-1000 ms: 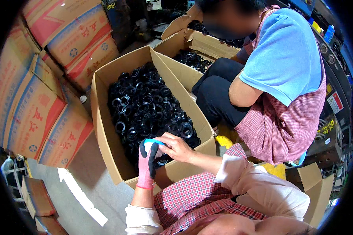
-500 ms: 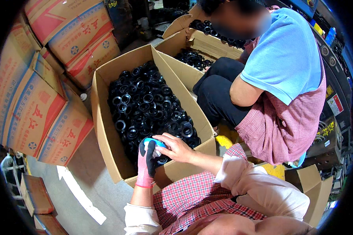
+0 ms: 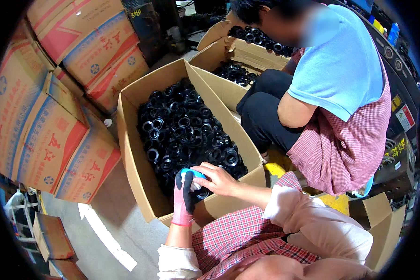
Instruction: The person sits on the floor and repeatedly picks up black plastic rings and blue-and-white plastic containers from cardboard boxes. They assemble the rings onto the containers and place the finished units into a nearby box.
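A small object with a blue top and a white lower part [image 3: 193, 173] is held between my two hands, over the near end of an open cardboard box [image 3: 136, 179]; its kind I cannot make out. My left hand [image 3: 184, 200], in a pink glove with black fingers, is closed around it from the left. The bare fingers of my right hand [image 3: 219, 179] are bent and pressed against the blue top from the right. Beneath and beyond both hands, many shiny black rings [image 3: 186, 123] fill the box in a loose heap.
On the right a co-worker in a blue shirt [image 3: 338, 70] crouches beside another open carton [image 3: 219, 91] with black rings. Printed cartons [image 3: 56, 144] are stacked at the left. An open cardboard box [image 3: 382, 221] stands at the lower right.
The whole view has shifted slightly, so the box and my hands appear a little farther right and lower. Both hands keep their hold on the blue and white object.
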`<act>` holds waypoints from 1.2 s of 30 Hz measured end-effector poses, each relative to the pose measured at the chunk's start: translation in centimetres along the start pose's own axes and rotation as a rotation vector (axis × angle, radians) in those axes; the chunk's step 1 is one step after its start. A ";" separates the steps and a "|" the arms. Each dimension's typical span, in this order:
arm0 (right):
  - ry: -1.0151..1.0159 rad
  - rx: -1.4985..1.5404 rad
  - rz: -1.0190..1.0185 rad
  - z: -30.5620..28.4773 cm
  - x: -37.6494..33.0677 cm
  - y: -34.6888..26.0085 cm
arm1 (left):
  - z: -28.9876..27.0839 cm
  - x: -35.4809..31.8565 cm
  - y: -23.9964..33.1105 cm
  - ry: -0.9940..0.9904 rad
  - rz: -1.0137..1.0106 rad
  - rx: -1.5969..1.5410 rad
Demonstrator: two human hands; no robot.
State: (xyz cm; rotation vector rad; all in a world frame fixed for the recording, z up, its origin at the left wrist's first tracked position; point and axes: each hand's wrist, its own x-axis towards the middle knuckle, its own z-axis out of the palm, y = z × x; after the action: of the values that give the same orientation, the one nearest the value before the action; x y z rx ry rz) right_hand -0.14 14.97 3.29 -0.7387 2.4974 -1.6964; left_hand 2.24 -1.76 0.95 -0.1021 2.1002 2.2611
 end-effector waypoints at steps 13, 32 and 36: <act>-0.006 -0.018 -0.012 -0.1 -0.1 0.1 | -0.7 0.2 -1.4 -0.090 0.106 0.164; 0.019 -0.007 -0.043 0.1 0.0 0.6 | 0.5 -0.2 0.3 -0.036 -0.013 -0.085; 0.004 -0.003 -0.017 0.1 0.2 0.5 | -1.1 0.4 -1.6 -0.070 0.554 0.777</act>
State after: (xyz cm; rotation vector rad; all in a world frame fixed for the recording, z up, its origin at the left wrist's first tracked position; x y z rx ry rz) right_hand -0.48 14.98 2.82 -0.7591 2.5038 -1.7023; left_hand 1.96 -2.75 -0.71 0.6434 3.0503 1.3921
